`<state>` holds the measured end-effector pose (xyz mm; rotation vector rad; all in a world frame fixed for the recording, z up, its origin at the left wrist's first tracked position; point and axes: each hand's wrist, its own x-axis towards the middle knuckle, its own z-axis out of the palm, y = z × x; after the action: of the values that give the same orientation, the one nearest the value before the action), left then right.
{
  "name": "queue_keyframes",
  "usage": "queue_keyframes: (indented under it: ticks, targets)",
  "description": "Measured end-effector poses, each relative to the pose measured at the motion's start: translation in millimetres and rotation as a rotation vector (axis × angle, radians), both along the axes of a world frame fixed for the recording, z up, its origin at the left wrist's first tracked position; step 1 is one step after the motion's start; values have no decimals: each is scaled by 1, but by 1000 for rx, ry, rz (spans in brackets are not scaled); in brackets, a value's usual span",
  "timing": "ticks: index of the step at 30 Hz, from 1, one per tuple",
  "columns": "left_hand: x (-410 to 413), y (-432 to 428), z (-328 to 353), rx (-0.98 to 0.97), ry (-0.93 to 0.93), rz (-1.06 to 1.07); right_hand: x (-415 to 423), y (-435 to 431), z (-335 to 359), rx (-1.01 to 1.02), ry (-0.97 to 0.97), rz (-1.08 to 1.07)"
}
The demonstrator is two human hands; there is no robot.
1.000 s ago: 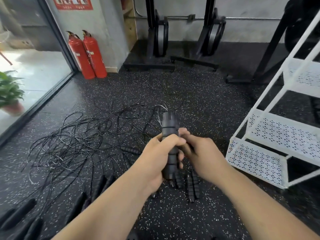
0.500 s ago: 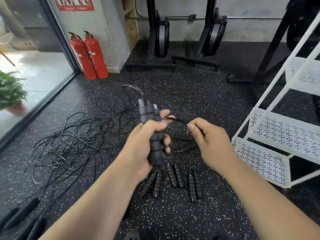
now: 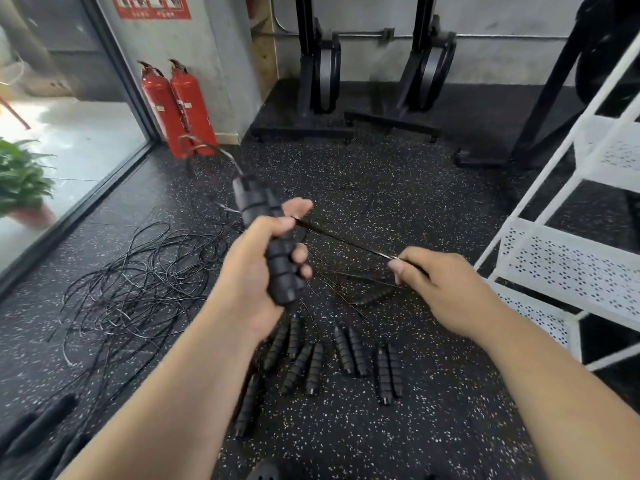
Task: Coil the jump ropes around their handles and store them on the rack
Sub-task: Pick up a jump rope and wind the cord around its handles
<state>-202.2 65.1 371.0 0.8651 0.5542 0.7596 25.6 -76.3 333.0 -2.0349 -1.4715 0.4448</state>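
Left hand [image 3: 256, 271] clamped round a pair of handles [image 3: 251, 199] held side by side, tilted, tops leaning away and left. Some turns look wound on the upper part, can't count them. Right hand [image 3: 443, 292] pinches the rope [image 3: 346, 241] at thumb and fingertip, other fingers curled. Rope runs taut from the left thumb across to that pinch, so I read this as mid-wrap: one turn being tensioned before it goes round. A loop of the same rope arcs up off the handle tops, beyond the left hand. Below both hands, loose handles [image 3: 349, 355] lie in pairs on the floor [image 3: 433, 188]. Left of the left hand is a big tangle [image 3: 131, 292] of ropes. Rack [image 3: 568, 268] stands right of the right hand, well apart from the handles; storing is a later step by my read. Risks: thin rope slips out of a fingertip pinch, tension drops, turns on the handles go slack and unspool. Tail past the right hand probably feeds from the floor pile; if it crosses another rope it drags the tangle or a loose handle along. Two handles in one fist can scissor apart if the grip eases, and the coil falls off. Wraps bunched near the top may slide over the end.
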Motion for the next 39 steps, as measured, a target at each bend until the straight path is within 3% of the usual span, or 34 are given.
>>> queue_keyframes:
  ticks: [5,11,14,18,23,28,30,35,39]
  targets:
    - [5,-11,-2,-30,0,-1,-12,3,-2,189,45,-69]
    - [34,-63,-25,-3,131,-171,-36,14,-15,184,26,-6]
    - [36,-58,-23,-84,168,-124,-31,14,-17,128,24,7]
    - [24,-24,-8,-114,81,-11,-14,8,-5,45,36,2]
    - [11,-5,0,-96,-19,125,-8,3,1,129,-4,-46]
    - [24,-36,-9,-74,31,-84,-27,10,-1,282,6,-104]
    - [32,-57,-15,-58,58,-175,-35,14,-7,271,-17,-76]
    - [38,-55,-20,-109,81,-174,-31,14,-9,177,-33,-30]
    - [23,-19,-5,-106,11,-24,-9,6,4,108,12,-54]
